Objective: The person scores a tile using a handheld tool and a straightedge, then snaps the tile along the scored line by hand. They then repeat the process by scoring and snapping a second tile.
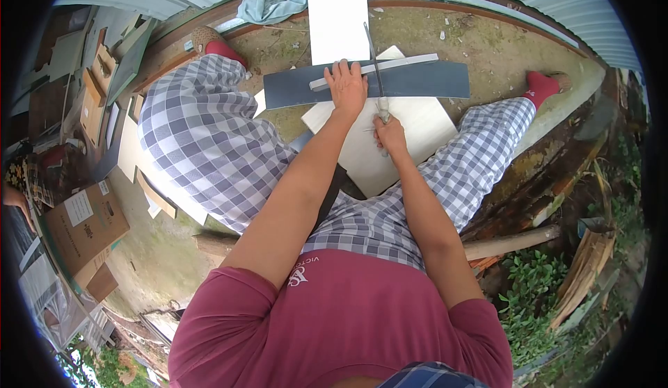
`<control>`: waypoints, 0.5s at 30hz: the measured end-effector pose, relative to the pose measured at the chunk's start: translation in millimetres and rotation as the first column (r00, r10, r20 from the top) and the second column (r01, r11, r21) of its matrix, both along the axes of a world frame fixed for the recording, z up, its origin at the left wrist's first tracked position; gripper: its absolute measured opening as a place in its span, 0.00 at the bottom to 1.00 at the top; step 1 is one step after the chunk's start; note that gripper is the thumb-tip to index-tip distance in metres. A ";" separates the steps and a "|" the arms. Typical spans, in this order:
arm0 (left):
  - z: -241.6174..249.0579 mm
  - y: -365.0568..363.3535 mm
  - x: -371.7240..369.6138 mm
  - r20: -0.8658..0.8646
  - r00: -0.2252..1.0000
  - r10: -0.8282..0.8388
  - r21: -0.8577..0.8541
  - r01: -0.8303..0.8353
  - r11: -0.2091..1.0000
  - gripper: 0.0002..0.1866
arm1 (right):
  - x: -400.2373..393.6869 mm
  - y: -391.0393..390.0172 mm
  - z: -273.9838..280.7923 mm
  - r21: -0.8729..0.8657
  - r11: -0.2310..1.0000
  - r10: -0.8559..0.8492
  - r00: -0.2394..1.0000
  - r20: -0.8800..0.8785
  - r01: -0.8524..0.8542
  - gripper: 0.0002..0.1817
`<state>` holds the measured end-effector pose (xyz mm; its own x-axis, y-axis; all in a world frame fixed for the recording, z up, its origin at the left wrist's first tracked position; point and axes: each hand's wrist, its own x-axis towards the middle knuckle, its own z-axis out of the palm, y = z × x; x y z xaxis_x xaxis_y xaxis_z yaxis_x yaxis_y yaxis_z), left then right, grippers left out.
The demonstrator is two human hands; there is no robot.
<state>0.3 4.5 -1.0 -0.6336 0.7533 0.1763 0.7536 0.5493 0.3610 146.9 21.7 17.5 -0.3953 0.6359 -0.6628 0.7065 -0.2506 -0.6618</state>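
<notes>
My left hand [346, 85] presses down with spread fingers on a narrow light grey strip [410, 61] and the dark blue-grey board [292, 85] under it. In my right hand [391, 135] is the handle of a long thin tool [374, 51], whose dark blade points away from me and crosses the strip and the board. The blade lies just right of my left hand. Beneath the dark board are pale panels [417, 120]; a white panel [337, 12] extends behind it.
A grey-blue cloth [268, 4] lies by the corrugated wall [557, 5]. Boards [132, 138] and a cardboard box [87, 220] are at left. Part of another person's arm [15, 197] shows at the left edge. Split wood [584, 270] and plants [532, 291] are at right.
</notes>
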 end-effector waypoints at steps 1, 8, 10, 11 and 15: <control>-0.2 -0.3 0.3 -0.003 1.000 0.001 0.004 -0.001 1.000 0.20 | 0.4 -0.4 -0.3 0.001 1.000 0.003 1.000 -0.004 -0.003 0.15; -1.2 0.0 0.4 -0.007 1.000 0.003 0.019 -0.003 1.000 0.16 | -0.1 -0.5 -0.8 -0.003 1.000 -0.022 0.999 -0.034 0.022 0.17; -1.4 0.3 0.2 -0.011 1.000 0.002 0.022 -0.002 1.000 0.16 | -0.4 0.8 -1.7 -0.012 1.000 0.013 1.000 0.019 -0.013 0.16; -1.0 -0.1 0.3 -0.011 1.000 0.002 0.020 -0.002 1.000 0.16 | -0.3 0.5 -1.9 -0.013 1.000 0.013 1.000 0.019 -0.012 0.16; -0.4 0.6 0.2 -0.002 1.000 0.008 0.016 -0.008 1.000 0.16 | -1.2 1.3 -1.9 -0.016 1.000 0.012 1.000 0.018 -0.012 0.16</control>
